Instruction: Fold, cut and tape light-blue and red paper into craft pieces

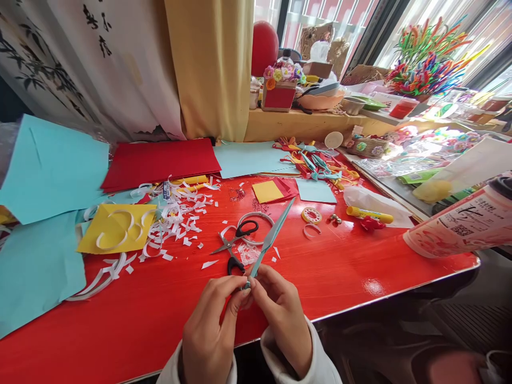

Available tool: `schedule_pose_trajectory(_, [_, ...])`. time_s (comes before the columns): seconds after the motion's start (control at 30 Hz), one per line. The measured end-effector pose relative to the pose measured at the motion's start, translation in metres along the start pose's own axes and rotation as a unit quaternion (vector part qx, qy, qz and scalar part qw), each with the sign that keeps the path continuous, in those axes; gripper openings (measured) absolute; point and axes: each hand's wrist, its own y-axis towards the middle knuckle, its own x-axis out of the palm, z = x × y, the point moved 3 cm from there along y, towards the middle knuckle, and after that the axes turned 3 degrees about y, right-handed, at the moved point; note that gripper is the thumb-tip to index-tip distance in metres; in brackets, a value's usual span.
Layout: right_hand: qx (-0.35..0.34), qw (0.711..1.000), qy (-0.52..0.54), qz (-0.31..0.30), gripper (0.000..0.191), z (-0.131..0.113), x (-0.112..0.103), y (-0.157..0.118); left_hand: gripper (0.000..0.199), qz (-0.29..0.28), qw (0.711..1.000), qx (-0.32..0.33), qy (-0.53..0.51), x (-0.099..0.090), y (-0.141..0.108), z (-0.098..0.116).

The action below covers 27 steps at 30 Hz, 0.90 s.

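Between my two hands is a light blue folded paper strip [269, 241], narrow at the bottom and pointed at its far upper end. My left hand [218, 314] pinches its lower end between thumb and forefinger. Close against it, my right hand [280, 304] also pinches the strip, its other fingers curled behind. A small twisted or knotted part of the paper shows at the fingertips. Just beyond the hands lie scissors [230, 244] with black handles, blades spread and pointing left. A roll of white tape [244, 226] lies partly under them.
White paper scraps [180, 213] spread over the red table [340, 277] at left, near a yellow sheet [108, 229] and blue sheets [52, 170]. Red card [160, 162] lies behind. A glue stick [370, 215] and a tall paper cup [460, 218] are at right.
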Motion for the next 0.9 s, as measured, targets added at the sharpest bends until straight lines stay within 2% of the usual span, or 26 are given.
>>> schedule_pose_trajectory(0.17, [-0.002,1.000,-0.009,0.001,0.015,-0.0001,-0.0005,-0.0008,0.019,-0.033,0.999,-0.011,-0.029,-0.0008,0.0010,0.0000])
schedule_pose_trajectory(0.4, [-0.012,0.999,-0.039,-0.001,0.023,-0.0021,-0.0009,-0.0023,0.017,0.000,0.999,-0.038,-0.018,-0.0008,0.0024,-0.0044])
schedule_pose_trajectory(0.57, [-0.030,0.999,-0.005,-0.040,0.028,-0.0022,0.0014,-0.0024,0.019,0.007,1.000,-0.024,-0.003,-0.0016,-0.0001,-0.0034])
schedule_pose_trajectory(0.77, [-0.023,0.999,-0.025,-0.025,0.023,-0.0017,0.0005,-0.0023,0.021,0.007,1.000,0.025,0.018,-0.0007,-0.0007,-0.0011])
schedule_pose_trajectory(0.9, [-0.024,0.999,-0.034,-0.024,0.022,-0.0044,-0.0004,-0.0040,0.022,-0.018,1.000,0.024,-0.007,0.0003,0.0019,-0.0020])
